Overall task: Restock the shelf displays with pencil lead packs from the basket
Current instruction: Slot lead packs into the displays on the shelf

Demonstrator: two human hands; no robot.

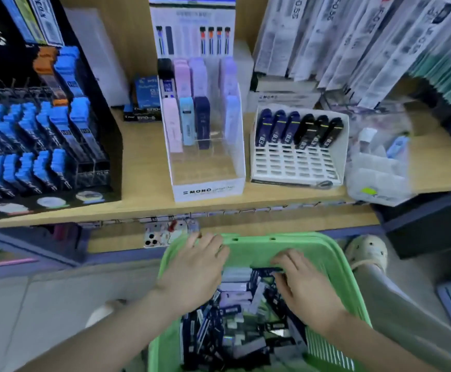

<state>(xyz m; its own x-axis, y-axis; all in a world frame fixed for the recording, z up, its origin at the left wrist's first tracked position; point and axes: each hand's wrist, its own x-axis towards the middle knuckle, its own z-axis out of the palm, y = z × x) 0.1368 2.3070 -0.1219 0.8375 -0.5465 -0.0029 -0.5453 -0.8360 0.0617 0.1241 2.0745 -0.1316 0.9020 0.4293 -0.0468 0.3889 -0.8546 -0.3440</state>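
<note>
The pencil lead packs were heaped, long axes jumbled, in the green basket beneath both hands. The left hand was laid flat at the far rim. The right hand, nearer the heap, was curled over packs; no grip could be made out.

Near end of the basket is cut off by the bottom edge. The lead packs in it are partly covered by the left hand and right hand; their print is too small to be read. The right fingertips are blurred, so whether a pack is pinched cannot be told. The clear container at the right end of the shelf is smeared and its contents are not made out. The blue display at the left end is cut by the left edge.
</note>
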